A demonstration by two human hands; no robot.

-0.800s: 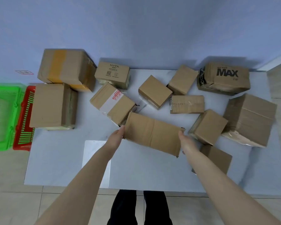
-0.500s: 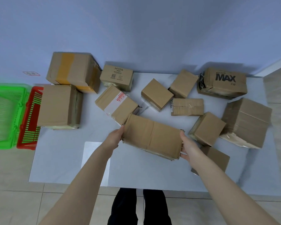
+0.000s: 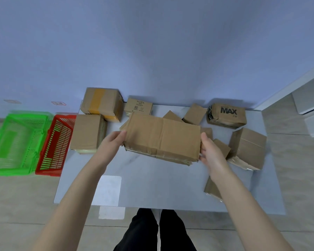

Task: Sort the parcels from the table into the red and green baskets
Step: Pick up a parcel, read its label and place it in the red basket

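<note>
A long flat cardboard parcel (image 3: 162, 136) is lifted above the grey table (image 3: 152, 187), held between both hands. My left hand (image 3: 111, 144) grips its left end and my right hand (image 3: 210, 153) grips its right end, fingers curled under the edge. The red basket (image 3: 55, 144) stands on the floor just left of the table, and the green basket (image 3: 16, 141) sits beside it further left. Several other cardboard parcels lie on the table; the lifted parcel hides some of them.
A tall parcel (image 3: 87, 133) stands at the table's left edge next to the red basket, with a yellow-taped parcel (image 3: 101, 103) behind it. A "MAX" parcel (image 3: 227, 115) and a big box (image 3: 247, 149) are at the right. A white sheet (image 3: 108, 191) lies near the front edge.
Both hands have raised the long parcel off the table and toward me. My view has tilted up, so the wall fills more of the frame and both baskets show fully.
</note>
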